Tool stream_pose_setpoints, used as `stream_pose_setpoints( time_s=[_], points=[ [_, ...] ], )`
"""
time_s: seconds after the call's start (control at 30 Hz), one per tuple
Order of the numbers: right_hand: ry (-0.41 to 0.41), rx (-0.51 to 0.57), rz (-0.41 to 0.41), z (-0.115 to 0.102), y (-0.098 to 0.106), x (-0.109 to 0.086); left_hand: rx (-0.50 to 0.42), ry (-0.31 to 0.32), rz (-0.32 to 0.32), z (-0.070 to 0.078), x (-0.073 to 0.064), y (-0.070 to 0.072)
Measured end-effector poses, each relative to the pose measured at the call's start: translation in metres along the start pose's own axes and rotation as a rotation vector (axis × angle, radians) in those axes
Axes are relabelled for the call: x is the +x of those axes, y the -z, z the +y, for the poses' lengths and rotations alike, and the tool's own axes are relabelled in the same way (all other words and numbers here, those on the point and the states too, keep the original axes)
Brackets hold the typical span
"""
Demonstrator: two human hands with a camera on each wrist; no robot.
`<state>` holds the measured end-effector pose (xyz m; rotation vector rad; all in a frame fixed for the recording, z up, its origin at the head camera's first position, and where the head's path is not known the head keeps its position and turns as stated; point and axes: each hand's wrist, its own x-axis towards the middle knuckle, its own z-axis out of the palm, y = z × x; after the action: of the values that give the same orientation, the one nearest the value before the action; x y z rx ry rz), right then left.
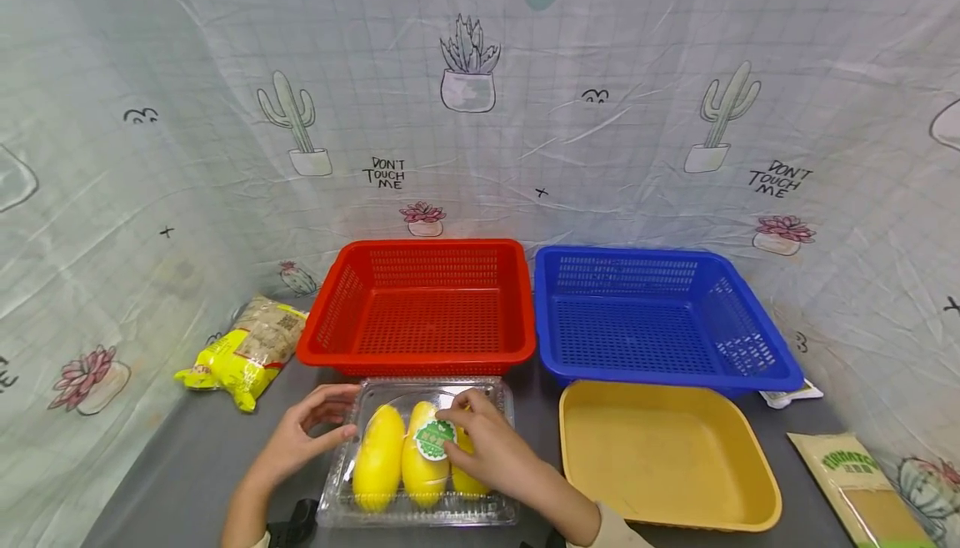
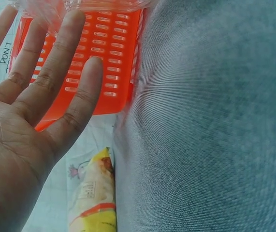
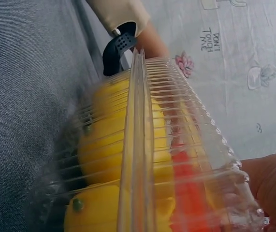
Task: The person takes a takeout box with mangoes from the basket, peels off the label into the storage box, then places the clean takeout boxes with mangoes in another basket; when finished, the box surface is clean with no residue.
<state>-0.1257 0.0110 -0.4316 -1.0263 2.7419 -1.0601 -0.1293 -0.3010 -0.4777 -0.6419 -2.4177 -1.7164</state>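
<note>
A clear plastic clamshell box [image 1: 341,508] with three long yellow fruits [image 1: 377,460] inside lies flat on the grey cloth. A round green-and-white sticker [image 1: 432,441] shows over the middle fruit. My right hand [image 1: 487,439] is over the lid, thumb and forefinger tips apart at the sticker's right side. Only a part of this hand [image 3: 273,186] shows at the edge of the right wrist view. My left hand [image 1: 300,431] is at the box's left side, thumb close to the lid. In the left wrist view its fingers [image 2: 55,67] are spread and nearly straight.
Behind the box stands a red basket [image 1: 416,364], with a blue basket [image 1: 667,377] to its right. A yellow tray [image 1: 667,456] lies in front of the blue one. A yellow-and-clear food bag [image 1: 251,348] lies at left, a tan packet [image 1: 855,481] at far right.
</note>
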Motion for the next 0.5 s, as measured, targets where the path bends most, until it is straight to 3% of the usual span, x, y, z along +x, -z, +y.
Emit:
stream_pose_setpoints(
  time_s=[0.27, 0.5],
  points=[
    [-0.017, 0.102, 0.001, 0.0012, 0.0003, -0.0019, 0.012, 0.027, -0.008, -0.0021, 0.0, 0.0003],
    [0.051, 0.188, 0.091, 0.0034, -0.0025, -0.0018, 0.018, 0.033, -0.001, -0.0017, 0.0, 0.0008]
  ],
)
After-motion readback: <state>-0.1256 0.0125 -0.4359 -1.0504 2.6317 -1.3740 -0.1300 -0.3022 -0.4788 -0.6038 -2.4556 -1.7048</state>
